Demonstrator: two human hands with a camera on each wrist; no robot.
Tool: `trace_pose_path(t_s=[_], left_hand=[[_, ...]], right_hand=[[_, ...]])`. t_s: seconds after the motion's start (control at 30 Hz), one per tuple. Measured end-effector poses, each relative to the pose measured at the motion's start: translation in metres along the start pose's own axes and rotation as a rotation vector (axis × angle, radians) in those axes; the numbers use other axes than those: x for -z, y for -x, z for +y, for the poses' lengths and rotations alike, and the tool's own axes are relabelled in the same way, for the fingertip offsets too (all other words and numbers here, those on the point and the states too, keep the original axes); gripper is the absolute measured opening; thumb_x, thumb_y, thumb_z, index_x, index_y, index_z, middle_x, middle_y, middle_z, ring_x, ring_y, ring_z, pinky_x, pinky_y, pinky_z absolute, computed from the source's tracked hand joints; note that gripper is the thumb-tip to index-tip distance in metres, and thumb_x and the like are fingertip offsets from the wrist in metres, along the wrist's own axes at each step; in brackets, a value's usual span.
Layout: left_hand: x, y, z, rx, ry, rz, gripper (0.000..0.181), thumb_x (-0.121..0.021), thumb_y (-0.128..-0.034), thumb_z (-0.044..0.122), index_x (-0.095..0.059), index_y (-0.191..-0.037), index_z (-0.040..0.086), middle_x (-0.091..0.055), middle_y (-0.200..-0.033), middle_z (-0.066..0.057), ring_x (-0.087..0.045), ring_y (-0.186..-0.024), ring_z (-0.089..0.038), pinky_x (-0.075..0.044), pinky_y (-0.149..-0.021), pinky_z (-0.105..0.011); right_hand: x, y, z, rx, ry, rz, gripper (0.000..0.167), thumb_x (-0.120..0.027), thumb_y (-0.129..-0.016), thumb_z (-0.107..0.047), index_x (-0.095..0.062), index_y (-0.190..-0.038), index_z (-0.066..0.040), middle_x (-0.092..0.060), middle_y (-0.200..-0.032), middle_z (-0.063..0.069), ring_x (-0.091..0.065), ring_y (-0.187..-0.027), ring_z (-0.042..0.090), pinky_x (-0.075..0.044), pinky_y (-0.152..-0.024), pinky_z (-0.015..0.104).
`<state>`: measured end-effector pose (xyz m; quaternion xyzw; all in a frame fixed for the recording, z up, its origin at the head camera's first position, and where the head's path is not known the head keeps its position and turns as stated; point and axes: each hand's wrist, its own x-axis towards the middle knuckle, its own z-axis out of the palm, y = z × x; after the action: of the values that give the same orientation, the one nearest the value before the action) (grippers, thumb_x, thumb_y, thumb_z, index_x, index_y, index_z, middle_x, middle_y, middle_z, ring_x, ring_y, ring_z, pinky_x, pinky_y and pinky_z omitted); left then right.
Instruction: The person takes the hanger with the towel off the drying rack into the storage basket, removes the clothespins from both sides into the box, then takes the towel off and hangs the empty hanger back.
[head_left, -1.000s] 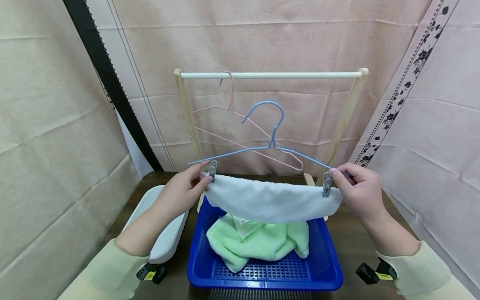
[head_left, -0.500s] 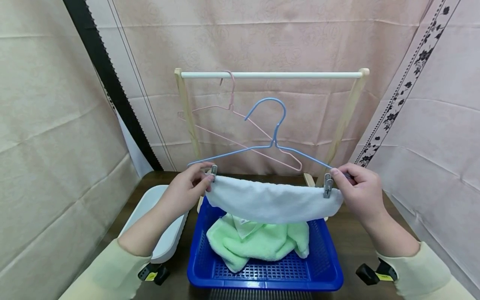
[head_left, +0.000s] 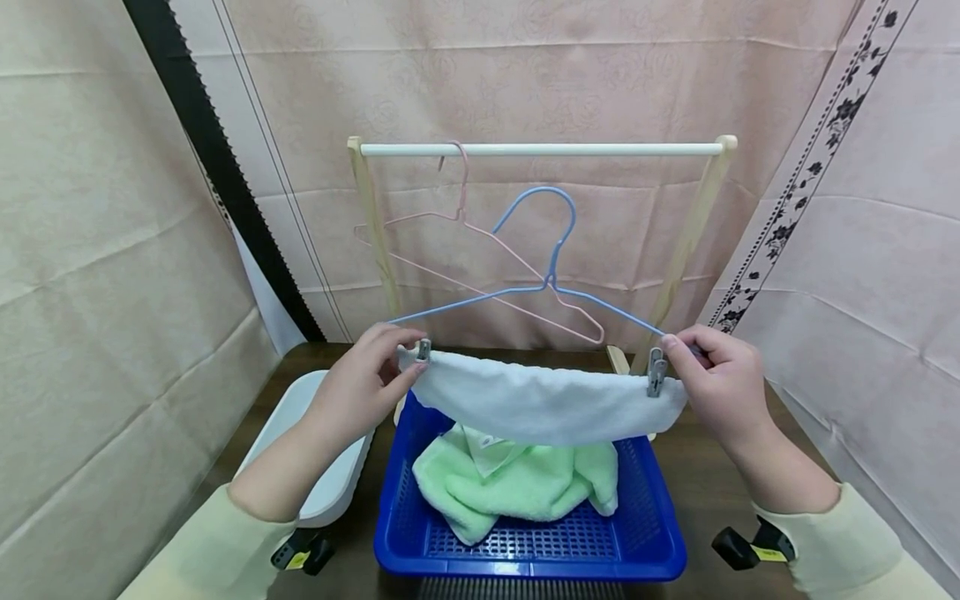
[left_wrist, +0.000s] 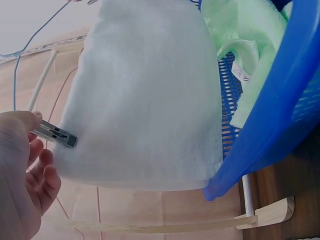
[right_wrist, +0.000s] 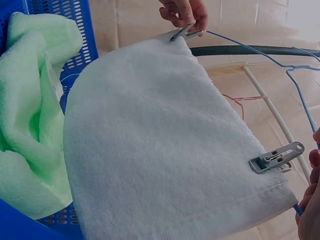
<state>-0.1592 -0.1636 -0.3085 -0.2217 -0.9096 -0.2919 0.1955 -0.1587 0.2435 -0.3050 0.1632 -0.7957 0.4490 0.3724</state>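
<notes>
A white towel [head_left: 547, 400] [left_wrist: 140, 95] [right_wrist: 145, 125] hangs folded over the lower part of a blue hanger [head_left: 480, 297], whose bottom bar is hidden. My left hand [head_left: 367, 375] [left_wrist: 22, 170] pinches a grey clip [head_left: 423, 350] [left_wrist: 57, 134] at the towel's left top corner; whether it also holds the hanger's left end is unclear. A second grey clip [head_left: 656, 372] [right_wrist: 275, 157] grips the cloth near the right corner. Just outside it, my right hand [head_left: 720, 379] [right_wrist: 311, 195] grips the hanger's right end.
Behind, a pink hanger [head_left: 462, 192] hangs from the rack's white rod [head_left: 570, 150]. Below the towel, a blue basket [head_left: 532, 569] holds a green towel [head_left: 517, 492]. A white tray [head_left: 330, 492] lies left of it, partly behind my left forearm.
The blue hanger's hook has risen and shifted slightly right. My left fingers have moved down from the hanger's left end over the clip, which now sits lower. My right hand stays nearly still.
</notes>
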Motion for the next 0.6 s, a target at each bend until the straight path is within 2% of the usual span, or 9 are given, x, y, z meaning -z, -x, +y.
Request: trace_pose_path(t_s=[0.2, 0.3, 0.43, 0.6], left_hand=[[0.0026, 0.0024, 0.0021, -0.001, -0.09, -0.033, 0.041, -0.071, -0.0936, 0.028, -0.059, -0.132, 0.02, -0.061, -0.105, 0.003, -0.055, -0.073, -0.011, -0.05, -0.056, -0.024], [0.0038, 0.0026, 0.0017, -0.025, -0.12, -0.054, 0.042, -0.07, -0.094, 0.028, -0.059, -0.134, 0.019, -0.062, -0.111, 0.002, -0.055, -0.074, -0.012, -0.05, -0.056, -0.024], [0.0048, 0.0024, 0.0004, -0.086, -0.156, -0.044, 0.041, -0.071, -0.0937, 0.026, -0.061, -0.133, 0.017, -0.063, -0.124, -0.001, -0.06, -0.087, -0.013, -0.055, -0.067, -0.029], [0.004, 0.0035, 0.0, -0.128, -0.194, -0.003, 0.04, -0.073, -0.0917, 0.024, -0.064, -0.129, 0.015, -0.067, -0.122, -0.002, -0.061, -0.111, -0.02, -0.057, -0.082, -0.039]], right_hand=[[0.0005, 0.0004, 0.0003, 0.003, -0.003, -0.003, 0.015, -0.07, -0.087, 0.002, -0.07, -0.074, -0.005, -0.038, -0.055, -0.004, -0.032, -0.052, 0.007, -0.024, -0.045, 0.024], [0.0004, 0.0007, -0.0005, 0.01, -0.002, -0.006, 0.016, -0.069, -0.087, 0.002, -0.07, -0.073, -0.005, -0.038, -0.055, -0.004, -0.032, -0.051, 0.007, -0.025, -0.046, 0.024], [0.0, 0.0007, -0.0021, 0.024, 0.01, -0.007, 0.017, -0.069, -0.087, 0.002, -0.069, -0.072, -0.005, -0.039, -0.055, -0.004, -0.033, -0.051, 0.007, -0.026, -0.046, 0.024], [-0.0011, 0.0007, -0.002, 0.047, 0.023, -0.005, 0.017, -0.069, -0.087, 0.003, -0.069, -0.071, -0.005, -0.038, -0.055, -0.005, -0.032, -0.052, 0.006, -0.025, -0.046, 0.024]])
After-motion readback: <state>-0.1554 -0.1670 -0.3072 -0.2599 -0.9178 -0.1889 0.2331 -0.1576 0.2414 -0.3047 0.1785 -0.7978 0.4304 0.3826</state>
